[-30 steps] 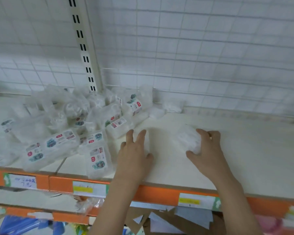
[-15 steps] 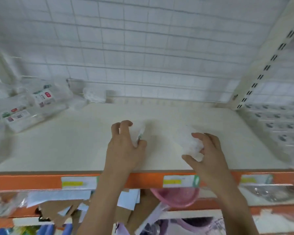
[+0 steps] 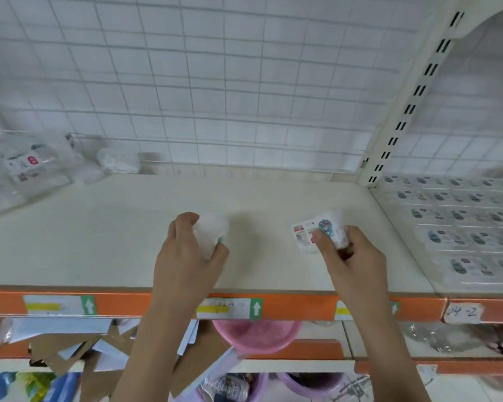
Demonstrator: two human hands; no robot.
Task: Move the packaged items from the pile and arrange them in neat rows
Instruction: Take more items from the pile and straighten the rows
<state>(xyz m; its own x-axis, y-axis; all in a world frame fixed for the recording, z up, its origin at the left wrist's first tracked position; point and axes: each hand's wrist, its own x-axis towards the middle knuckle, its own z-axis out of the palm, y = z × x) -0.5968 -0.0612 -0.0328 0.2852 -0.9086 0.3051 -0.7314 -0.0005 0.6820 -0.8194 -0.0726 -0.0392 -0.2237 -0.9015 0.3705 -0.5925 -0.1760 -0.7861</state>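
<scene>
Left hand (image 3: 186, 256): fingers curled round small clear-wrapped packet (image 3: 211, 235), white contents, label side hidden; held just above bare shelf board (image 3: 99, 242), centre-front

Right hand (image 3: 352, 256): thumb + fingers pinching second packet (image 3: 317, 232), printed label w/ blue cartoon face-up, tilted; carried over shelf, right of centre

Hands: well apart, one pkt each, both clamped

Pile (image 3: 26, 175): far left of shelf, against wire-grid back panel (image 3: 215, 82); loose heap of same clear pkts, blurred; count n/a

Rows (image 3: 462, 227): right-hand bay, past slotted upright (image 3: 404, 111); pkts laid flat in lines, labels up, front to back

Shelf edge: orange strip (image 3: 128, 304) w/ price tags; pink basin (image 3: 256, 335) + cardboard scraps on level below

Step (est.): transfer leg, pile → rows; both pkts mid-carry, not yet set down

Next move (est.): reach further right to the rows, turn left pkt label-up to match, lay each flush beside last pkt in open line, edges squared; slippery film, so release low, no drop
</scene>
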